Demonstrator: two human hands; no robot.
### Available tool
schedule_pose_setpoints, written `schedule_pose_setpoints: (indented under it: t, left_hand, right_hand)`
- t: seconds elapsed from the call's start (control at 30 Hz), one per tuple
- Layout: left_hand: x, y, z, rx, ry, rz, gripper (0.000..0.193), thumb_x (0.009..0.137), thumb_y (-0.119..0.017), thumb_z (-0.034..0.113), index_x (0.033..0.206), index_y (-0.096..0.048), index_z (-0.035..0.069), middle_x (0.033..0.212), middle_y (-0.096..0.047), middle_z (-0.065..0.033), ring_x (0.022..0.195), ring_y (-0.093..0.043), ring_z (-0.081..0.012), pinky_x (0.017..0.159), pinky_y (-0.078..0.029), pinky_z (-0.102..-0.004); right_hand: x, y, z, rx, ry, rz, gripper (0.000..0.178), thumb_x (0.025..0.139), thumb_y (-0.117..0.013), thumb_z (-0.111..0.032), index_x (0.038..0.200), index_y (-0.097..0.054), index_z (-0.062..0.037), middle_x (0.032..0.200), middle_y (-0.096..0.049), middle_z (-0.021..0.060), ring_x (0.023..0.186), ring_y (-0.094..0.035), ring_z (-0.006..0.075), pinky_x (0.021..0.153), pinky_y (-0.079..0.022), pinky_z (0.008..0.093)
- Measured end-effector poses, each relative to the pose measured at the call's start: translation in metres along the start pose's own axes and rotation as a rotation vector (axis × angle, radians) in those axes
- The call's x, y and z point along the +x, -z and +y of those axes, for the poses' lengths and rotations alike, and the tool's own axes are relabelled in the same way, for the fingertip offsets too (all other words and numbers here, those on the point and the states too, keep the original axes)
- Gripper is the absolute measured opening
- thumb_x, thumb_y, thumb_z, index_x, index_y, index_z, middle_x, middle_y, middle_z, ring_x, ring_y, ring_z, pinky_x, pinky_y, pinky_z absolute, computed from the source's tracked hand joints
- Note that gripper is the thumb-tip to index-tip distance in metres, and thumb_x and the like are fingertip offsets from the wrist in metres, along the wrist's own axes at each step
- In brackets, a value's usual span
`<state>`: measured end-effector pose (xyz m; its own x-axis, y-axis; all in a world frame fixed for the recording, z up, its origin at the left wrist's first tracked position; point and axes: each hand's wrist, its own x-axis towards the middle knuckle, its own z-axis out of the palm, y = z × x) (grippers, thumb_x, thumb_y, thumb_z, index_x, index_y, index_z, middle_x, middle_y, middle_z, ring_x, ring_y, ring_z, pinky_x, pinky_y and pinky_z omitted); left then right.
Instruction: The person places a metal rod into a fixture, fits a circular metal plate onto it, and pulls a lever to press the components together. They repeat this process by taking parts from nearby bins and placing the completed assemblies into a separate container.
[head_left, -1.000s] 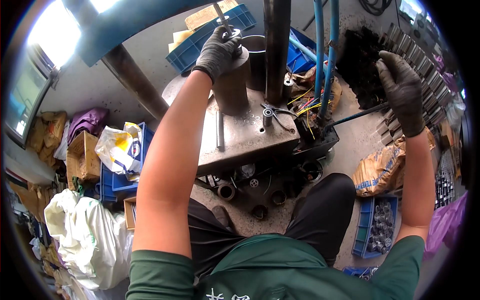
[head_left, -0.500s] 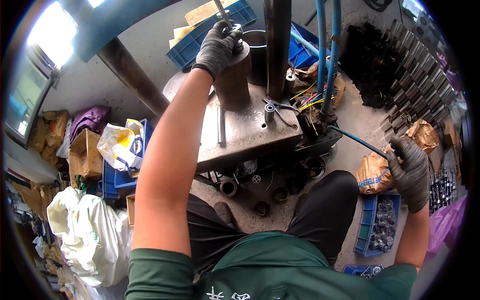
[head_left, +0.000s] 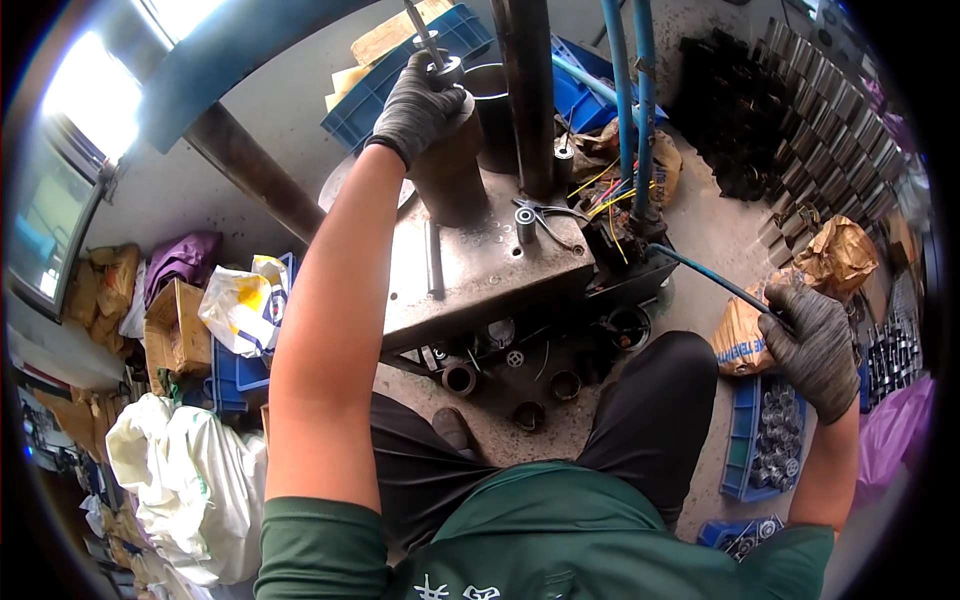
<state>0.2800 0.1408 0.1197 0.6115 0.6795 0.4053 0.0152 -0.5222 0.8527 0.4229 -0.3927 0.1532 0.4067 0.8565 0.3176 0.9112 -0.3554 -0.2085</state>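
In a grey work glove, my left hand [head_left: 415, 112] reaches up to the top of a thick steel cylinder [head_left: 450, 180] on the machine's metal table [head_left: 480, 275]. Its fingers are closed around a small round metal part [head_left: 447, 72], through which a thin rod [head_left: 420, 28] seems to rise at a tilt. Over at the right, my gloved right hand [head_left: 815, 350] is wrapped around the end of a blue lever [head_left: 705, 272] that slopes down from the machine. A small metal sleeve [head_left: 525, 226] stands on the table beside a pair of pliers [head_left: 560, 225].
Dark upright column [head_left: 523, 100] and blue hoses [head_left: 645, 110] rise behind the table. Loose coloured wires [head_left: 610, 205] lie by the lever's base. Blue bin [head_left: 742, 440] of metal parts sits below my right hand, near paper-wrapped packages [head_left: 740, 340]. White sacks [head_left: 185, 480] are piled left.
My right hand has gone from loosely open at the lever's end to closed around it. My left hand stays at the cylinder top; the whole view has shifted slightly.
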Motion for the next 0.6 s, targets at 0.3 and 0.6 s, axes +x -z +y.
schedule_pose_setpoints:
  t: [0.3,0.6]
  left_hand:
    - [0.008,0.015,-0.017,0.084,-0.029,0.046,0.027,0.098,-0.071,0.018,0.122,-0.059,0.013,0.099,-0.067,-0.0029,0.102,-0.06,-0.0158,0.105,-0.054,-0.0452]
    - [0.001,0.03,-0.007,-0.061,0.01,0.053,0.049,0.087,-0.084,0.007,0.126,-0.054,0.01,0.107,-0.072,-0.0042,0.099,-0.068,-0.0134,0.09,-0.059,-0.0284]
  right_hand:
    - [0.001,-0.002,0.001,0.066,-0.027,-0.007,0.03,0.088,-0.076,-0.017,0.11,-0.074,0.0037,0.093,-0.074,0.0229,0.087,-0.073,0.0392,0.081,-0.058,0.0444]
    - [0.003,-0.001,0.0,0.095,-0.022,0.013,0.03,0.087,-0.077,-0.014,0.111,-0.074,0.0043,0.095,-0.074,0.023,0.089,-0.074,0.0388,0.083,-0.058,0.043]
